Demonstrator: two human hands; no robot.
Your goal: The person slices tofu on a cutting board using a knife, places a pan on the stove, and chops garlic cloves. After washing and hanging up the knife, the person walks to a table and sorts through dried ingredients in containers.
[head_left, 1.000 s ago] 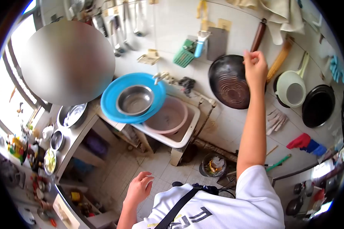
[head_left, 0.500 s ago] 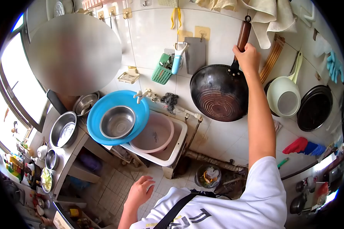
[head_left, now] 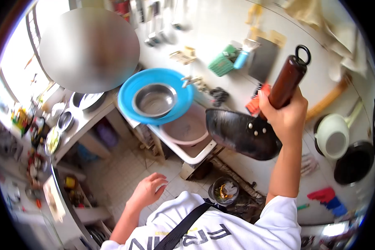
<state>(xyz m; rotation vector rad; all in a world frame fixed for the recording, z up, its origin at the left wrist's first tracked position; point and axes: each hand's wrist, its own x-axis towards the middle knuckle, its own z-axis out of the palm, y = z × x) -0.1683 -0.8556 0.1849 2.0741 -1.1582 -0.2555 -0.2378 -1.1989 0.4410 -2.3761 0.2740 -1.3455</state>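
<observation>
Nearest: my white shirt [head_left: 196, 237], a black strap [head_left: 183, 229] slanting across its front.

My hands are well apart. Left hand [head_left: 148, 190] hangs low over the tiled floor [head_left: 108, 168], fingers loosely curled, thumb clear of them.

Right hand [head_left: 286, 113] is wrapped firmly round the lower part of the brown handle [head_left: 286, 79] of a dark wok [head_left: 241, 132]. Handle slants up and to the right, metal ring [head_left: 303, 54] at its end. Wok is tilted, its outer side towards me, pale rivets showing below my grip. It overlaps the right end of the white sink [head_left: 196, 157] in my view; cannot tell whether they touch.

Below the wok, on the floor, a bin [head_left: 213, 193] holding scraps. In the sink, a pink basin [head_left: 181, 134]; overlapping it, a blue basin [head_left: 126, 102] with a steel bowl [head_left: 152, 102] inside. Tap [head_left: 190, 81] at the blue rim.

Farther, on the wall: green basket [head_left: 221, 65], blue-handled peeler [head_left: 241, 61], grey flat sheet [head_left: 263, 59]. Right of my arm, a pale pan [head_left: 334, 137] beside a black round one [head_left: 354, 163]. Red-orange item [head_left: 253, 105] behind my grip, too blurred to identify.
</observation>
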